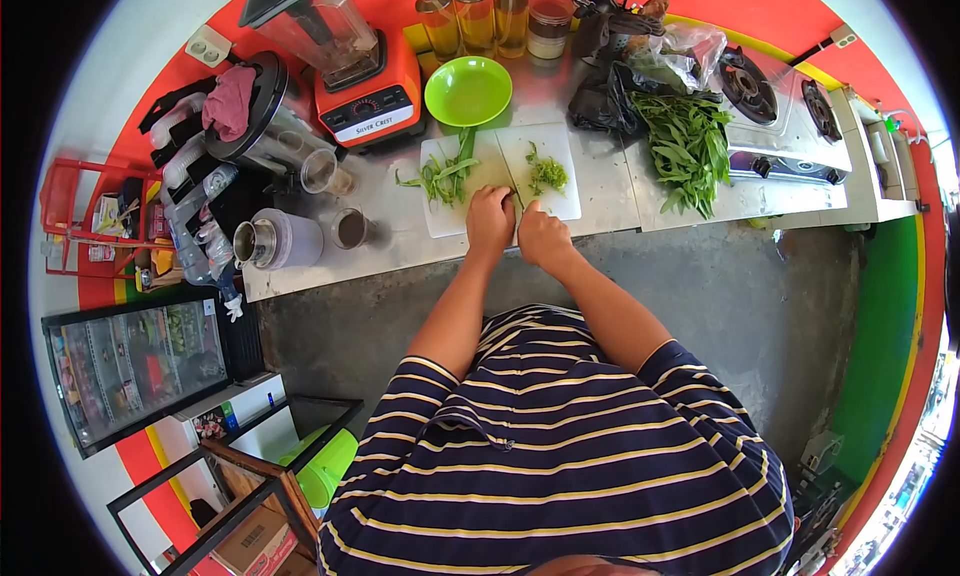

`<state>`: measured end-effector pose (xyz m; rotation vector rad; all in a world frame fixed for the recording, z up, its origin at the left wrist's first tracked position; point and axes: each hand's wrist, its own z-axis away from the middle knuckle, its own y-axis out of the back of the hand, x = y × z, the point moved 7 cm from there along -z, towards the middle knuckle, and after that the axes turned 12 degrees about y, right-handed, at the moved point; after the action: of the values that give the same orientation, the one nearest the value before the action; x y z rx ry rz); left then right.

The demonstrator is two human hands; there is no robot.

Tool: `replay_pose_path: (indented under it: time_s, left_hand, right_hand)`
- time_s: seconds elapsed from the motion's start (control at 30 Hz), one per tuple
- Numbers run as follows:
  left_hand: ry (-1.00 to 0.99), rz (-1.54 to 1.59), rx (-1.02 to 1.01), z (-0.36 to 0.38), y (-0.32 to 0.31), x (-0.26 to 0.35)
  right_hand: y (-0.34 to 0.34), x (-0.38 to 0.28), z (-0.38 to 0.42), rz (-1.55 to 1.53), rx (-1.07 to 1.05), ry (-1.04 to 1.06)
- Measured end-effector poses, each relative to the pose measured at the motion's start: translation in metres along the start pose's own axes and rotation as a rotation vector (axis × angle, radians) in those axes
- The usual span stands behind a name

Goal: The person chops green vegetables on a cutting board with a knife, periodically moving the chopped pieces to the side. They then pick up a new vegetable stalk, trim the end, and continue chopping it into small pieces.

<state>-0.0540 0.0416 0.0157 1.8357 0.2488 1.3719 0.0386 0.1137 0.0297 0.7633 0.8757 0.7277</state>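
Note:
A white cutting board (440, 221) lies on the metal counter before me. My right hand (544, 236) is wrapped round the handle of a knife (514, 181), whose thin blade points away from me across the board. Just left of the blade rests my left hand (490, 219), its fingers curled down on the board; what is under them is hidden. Leafy green stalks (446, 179) lie on the board's left part. Right of the knife is a small heap of chopped greens (546, 172). A green bowl (468, 88) stands behind the board.
A red blender (368, 101), a drinking glass (350, 229) and a steel-topped container (278, 240) stand at left. Oil bottles (474, 21) line the wall. Rightward are a leafy bunch (684, 151), black plastic bags (607, 101) and a gas stove (790, 121). The counter's front edge is near my wrists.

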Motion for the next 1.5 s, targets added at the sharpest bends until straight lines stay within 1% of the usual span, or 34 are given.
replay_pose_path:
  time_s: [0.07,0.2,0.27,0.37,0.5,0.57,0.6,0.67,0.7,0.77,0.9,0.97,1.1,1.17,1.3,1.37,1.5]
  left_hand:
    - [0.018,0.040,0.005,0.002,0.004,0.001]
    - [0.036,0.111,-0.005,-0.005,0.005,0.000]
    - [0.082,0.143,-0.055,-0.007,0.004,-0.003]
    - [0.109,0.171,-0.092,-0.012,0.003,-0.007]
    - [0.101,0.194,-0.126,-0.014,0.001,-0.009]
    - [0.131,0.284,-0.115,-0.012,0.007,-0.005]
    - [0.132,0.286,-0.113,-0.013,0.006,-0.006]
    - [0.125,0.183,-0.134,-0.013,0.002,-0.010]
    - [0.129,0.185,-0.127,-0.012,0.001,-0.012]
    - [0.051,0.127,-0.063,-0.012,0.002,-0.009]
    - [0.057,0.121,-0.085,-0.010,0.008,-0.003]
    - [-0.006,0.107,-0.065,-0.008,0.011,0.001]
    - [0.025,0.125,-0.045,-0.004,0.008,-0.002]
    - [0.004,0.139,0.040,-0.002,0.011,-0.001]
    - [-0.030,0.141,0.052,-0.001,0.014,0.002]
    - [0.026,0.152,-0.020,-0.001,0.013,0.001]
    - [0.072,0.210,0.005,-0.004,0.008,-0.012]
  right_hand:
    - [0.003,-0.003,0.006,-0.006,-0.004,0.000]
    - [0.011,0.001,-0.012,-0.020,0.046,0.031]
    - [0.011,0.001,-0.012,-0.022,0.009,0.010]
    - [0.001,-0.002,-0.001,-0.001,0.025,-0.010]
    - [0.003,0.001,-0.009,-0.022,0.050,0.003]
    - [0.004,0.002,-0.012,-0.008,0.051,0.020]
    - [0.004,0.001,-0.010,-0.005,0.051,0.020]
    - [-0.001,-0.002,0.000,0.013,0.049,0.011]
    - [-0.005,-0.002,0.001,0.018,0.046,0.017]
    - [-0.010,0.000,0.002,0.002,0.030,-0.002]
    - [0.003,0.000,-0.012,0.022,0.067,0.016]
    - [0.006,-0.002,-0.012,0.000,0.031,0.006]
    - [-0.004,-0.007,0.004,0.025,0.024,0.005]
    - [-0.006,-0.007,0.007,0.033,0.029,0.011]
    - [0.002,-0.005,-0.010,0.031,0.058,0.039]
    - [0.005,-0.007,-0.009,0.041,0.036,0.047]
    - [-0.005,-0.009,0.006,0.078,0.003,0.007]
